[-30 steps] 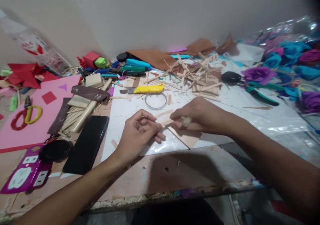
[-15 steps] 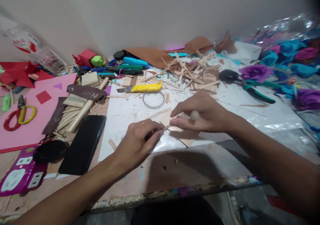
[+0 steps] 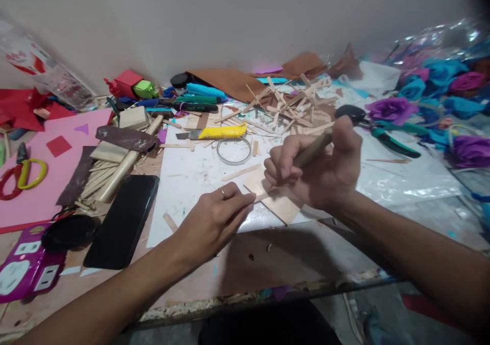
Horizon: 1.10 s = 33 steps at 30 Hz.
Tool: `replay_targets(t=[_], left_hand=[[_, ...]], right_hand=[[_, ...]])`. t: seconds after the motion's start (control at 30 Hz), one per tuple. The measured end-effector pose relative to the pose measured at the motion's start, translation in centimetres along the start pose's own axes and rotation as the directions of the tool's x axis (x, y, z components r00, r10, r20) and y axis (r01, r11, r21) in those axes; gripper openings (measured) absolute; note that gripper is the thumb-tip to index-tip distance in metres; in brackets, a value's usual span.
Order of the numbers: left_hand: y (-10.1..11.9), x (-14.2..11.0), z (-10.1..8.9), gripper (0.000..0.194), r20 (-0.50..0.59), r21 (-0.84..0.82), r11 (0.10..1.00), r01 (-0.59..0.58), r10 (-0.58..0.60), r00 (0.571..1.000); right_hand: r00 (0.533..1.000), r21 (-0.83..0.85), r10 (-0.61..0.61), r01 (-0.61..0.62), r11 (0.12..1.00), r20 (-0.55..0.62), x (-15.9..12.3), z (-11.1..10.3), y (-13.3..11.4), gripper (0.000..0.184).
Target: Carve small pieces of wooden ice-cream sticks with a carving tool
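My left hand (image 3: 212,217), with a ring on one finger, pinches the end of a thin wooden craft stick (image 3: 261,197) over a square piece of thin wood (image 3: 285,207). Raised above that square, my right hand (image 3: 317,166) is closed around a thick, greyish-brown round stick (image 3: 314,150), whose exact kind I cannot make out. Another flat craft stick (image 3: 241,172) lies just beyond my left hand on the white sheet (image 3: 202,176). Behind it rest a clear ring-shaped roll (image 3: 234,151) and a yellow utility knife (image 3: 224,131).
Loose craft sticks (image 3: 293,105) are heaped at the back. Green-handled pliers (image 3: 394,141) and paper flowers (image 3: 392,107) lie to the right. On the left are a black phone (image 3: 121,222), scissors (image 3: 26,174), a bundle of sticks (image 3: 101,181) and a purple device (image 3: 32,268).
My right hand has lifted and turned palm-inward, bringing the round stick upright at a slant. My left hand stays by the wooden square, still pinching. The view has shifted slightly.
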<state>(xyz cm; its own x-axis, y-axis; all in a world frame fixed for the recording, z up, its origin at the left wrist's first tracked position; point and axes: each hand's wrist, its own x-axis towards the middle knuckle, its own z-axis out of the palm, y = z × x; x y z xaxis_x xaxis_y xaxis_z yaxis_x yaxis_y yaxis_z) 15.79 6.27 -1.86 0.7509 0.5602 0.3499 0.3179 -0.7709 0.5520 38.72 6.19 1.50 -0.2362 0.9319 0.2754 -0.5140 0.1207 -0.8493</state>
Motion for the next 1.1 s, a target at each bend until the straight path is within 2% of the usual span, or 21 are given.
replay_targets(t=[0.17, 0.33, 0.5, 0.7, 0.87, 1.1], left_hand=[[0.0, -0.1, 0.3, 0.021, 0.021, 0.032, 0.999, -0.039, 0.039, 0.999], [-0.1, -0.1, 0.7, 0.018, 0.002, 0.102, 0.992, -0.076, 0.076, 0.997], [-0.3, -0.3, 1.1, 0.017, 0.000, 0.101, 0.993, -0.059, 0.059, 0.998], [-0.1, -0.3, 1.0, 0.018, 0.017, 0.109, 0.992, -0.069, 0.067, 0.998], [0.0, -0.2, 0.8, 0.020, 0.018, 0.090, 0.994, -0.059, 0.057, 0.998], [-0.1, -0.1, 0.5, 0.022, 0.079, 0.075, 0.995, -0.069, 0.063, 0.995]], right_hand=[[0.998, 0.060, 0.042, -0.044, 0.997, 0.037, -0.3, -0.1, 1.1, 0.077], [1.000, 0.123, -0.005, 0.003, 0.992, 0.022, -0.5, 0.3, 1.7, 0.079], [0.998, 0.073, -0.052, 0.054, 0.996, -0.035, -0.7, 0.6, 2.0, 0.081], [0.997, 0.003, -0.020, 0.020, 1.000, -0.075, -1.2, 1.0, 1.8, 0.078], [0.999, -0.124, 0.022, -0.026, 0.992, -0.033, -1.6, 0.9, 1.5, 0.077], [1.000, -0.139, 0.020, -0.017, 0.990, 0.016, -1.3, 0.7, 1.4, 0.073]])
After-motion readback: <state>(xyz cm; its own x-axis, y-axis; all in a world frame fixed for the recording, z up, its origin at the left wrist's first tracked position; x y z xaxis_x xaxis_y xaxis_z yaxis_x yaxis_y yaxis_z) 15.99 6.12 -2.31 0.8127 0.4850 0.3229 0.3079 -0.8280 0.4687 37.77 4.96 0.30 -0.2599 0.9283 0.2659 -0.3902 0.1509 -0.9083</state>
